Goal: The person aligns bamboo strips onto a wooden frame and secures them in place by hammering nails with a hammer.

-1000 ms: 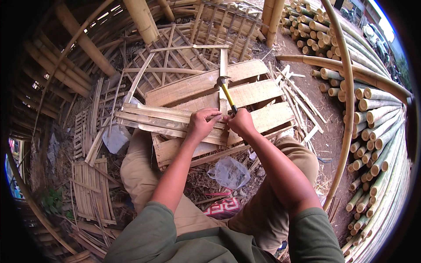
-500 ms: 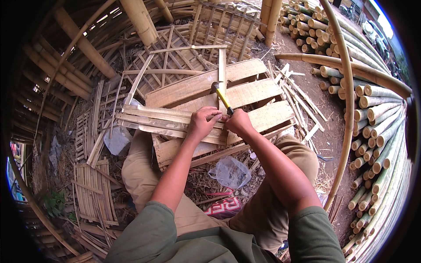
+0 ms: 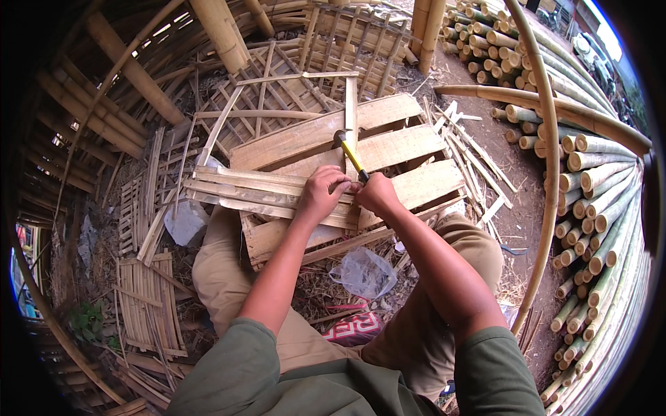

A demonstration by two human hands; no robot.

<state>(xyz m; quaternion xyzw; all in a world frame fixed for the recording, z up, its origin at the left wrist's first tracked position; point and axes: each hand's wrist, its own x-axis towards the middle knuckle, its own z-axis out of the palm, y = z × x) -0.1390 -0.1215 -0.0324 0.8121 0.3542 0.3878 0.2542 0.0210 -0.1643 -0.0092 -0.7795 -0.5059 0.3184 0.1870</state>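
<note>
My right hand [image 3: 378, 195] is closed round the yellow-and-black handle of a hammer [image 3: 356, 159], whose dark head points away from me over the planks. Beside it, my left hand [image 3: 322, 195] has its fingers pinched, almost touching the right fingertips. Whatever is in that pinch is too small to make out. Both hands are above the right ends of several thin bamboo slats [image 3: 243, 182], which lie side by side and stick out to the left. Under them is a low bench of rough wooden planks [image 3: 406, 143]. A narrow upright strip [image 3: 352, 104] runs away from the hands across the planks.
Loose bamboo strips [image 3: 479, 156] lie right of the bench. Long bamboo poles [image 3: 596, 173] are stacked at the right, behind a bent pole [image 3: 551, 159]. Slatted panels [image 3: 149, 301] lie at the left. A clear plastic bag [image 3: 364, 272] is on the ground between my legs.
My left hand has shifted very slightly away from me. The hammer, the right hand and the slats look almost unmoved.
</note>
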